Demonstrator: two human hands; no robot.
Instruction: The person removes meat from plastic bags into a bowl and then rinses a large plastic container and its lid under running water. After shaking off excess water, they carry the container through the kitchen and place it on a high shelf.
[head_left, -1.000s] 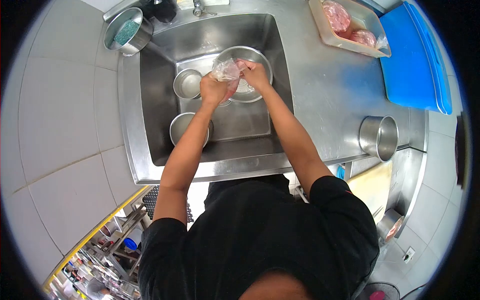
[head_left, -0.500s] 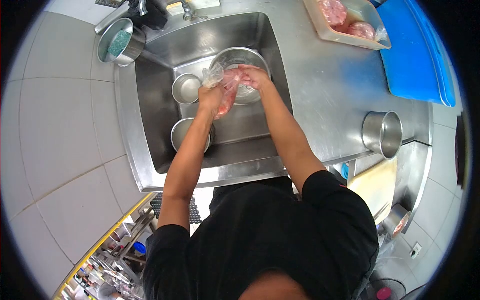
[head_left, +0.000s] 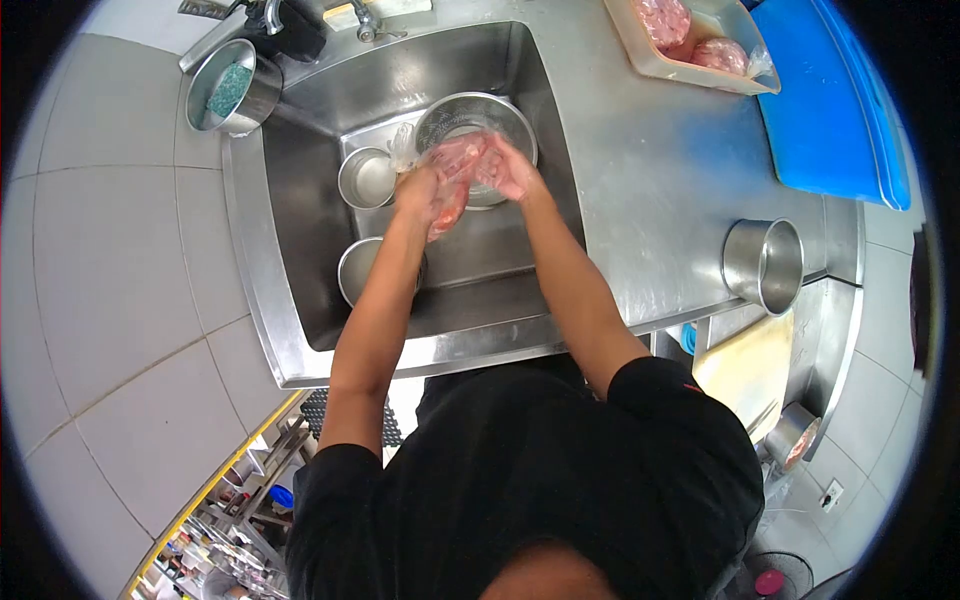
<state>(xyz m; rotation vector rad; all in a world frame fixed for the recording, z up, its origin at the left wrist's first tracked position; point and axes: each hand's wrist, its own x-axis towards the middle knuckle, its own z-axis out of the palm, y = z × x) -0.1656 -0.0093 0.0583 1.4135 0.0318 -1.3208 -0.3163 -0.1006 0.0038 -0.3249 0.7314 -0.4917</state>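
Over the metal sink, my left hand is closed round a clear plastic bag of pinkish-red meat. The bag's loose, crumpled top sticks out to the left of that hand, and a reddish part hangs below. My right hand is at the bag's right side, its fingers closed on the meat end. Beneath both hands is a round metal bowl in the sink. A small metal pot sits left of the bowl, and another pot is partly hidden by my left forearm.
A pot with a green scourer stands at the sink's back left corner, near the faucet. On the right counter are a tub with bagged meat, a blue lid or board and a metal pot.
The bag has spread between my hands and now lies more across the bowl. My right hand has turned, and my left hand has shifted slightly left. The view has moved a little.
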